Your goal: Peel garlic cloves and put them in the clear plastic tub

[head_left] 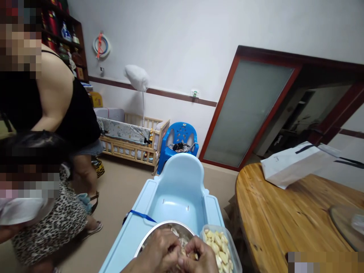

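Observation:
My left hand (162, 248) and my right hand (200, 256) meet over a metal bowl (146, 236), fingertips pinched together. Between them is a small garlic clove (184, 251), mostly covered by the fingers. Loose papery garlic skins (174, 232) show inside the bowl. Right beside my right hand stands a clear plastic box (235, 254) filled with peeled garlic cloves (218, 244). Bowl and box rest on the tray of a light blue child's high chair (180, 178).
A round wooden table (264, 204) with a white paper bag (295, 163) stands at the right. Two people (79, 110) are close by on the left. Farther back are a wooden crib (127, 151), a blue plastic chair (180, 132) and a sliding glass door (244, 113).

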### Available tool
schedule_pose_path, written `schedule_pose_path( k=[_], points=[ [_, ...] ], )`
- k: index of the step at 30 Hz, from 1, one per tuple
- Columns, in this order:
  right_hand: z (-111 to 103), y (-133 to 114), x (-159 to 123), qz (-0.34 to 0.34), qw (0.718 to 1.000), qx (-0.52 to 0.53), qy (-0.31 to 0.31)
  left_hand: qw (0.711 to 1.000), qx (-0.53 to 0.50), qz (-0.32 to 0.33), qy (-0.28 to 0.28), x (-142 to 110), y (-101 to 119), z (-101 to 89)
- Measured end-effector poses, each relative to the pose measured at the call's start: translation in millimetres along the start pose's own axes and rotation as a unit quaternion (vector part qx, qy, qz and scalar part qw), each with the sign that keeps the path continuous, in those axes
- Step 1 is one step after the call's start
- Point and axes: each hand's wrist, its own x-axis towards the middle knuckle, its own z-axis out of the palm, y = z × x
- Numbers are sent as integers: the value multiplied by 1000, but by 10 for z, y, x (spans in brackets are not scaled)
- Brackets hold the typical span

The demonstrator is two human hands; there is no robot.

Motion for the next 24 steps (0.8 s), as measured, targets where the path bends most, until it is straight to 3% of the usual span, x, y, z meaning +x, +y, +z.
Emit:
schedule_pose_path(
  k=[6,12,18,24],
  points=[
    [-6,-8,20,42,980,187,-55,1000,6,-10,6,6,-15,-5],
    [-127,-107,32,65,960,272,-22,997,52,-53,23,39,4,-69],
    [-92,-60,36,53,970,237,-28,995,60,-73,-18,32,-2,-81],
    [-60,37,66,20,983,180,-23,999,21,-31,-39,43,66,-133]
  ],
)
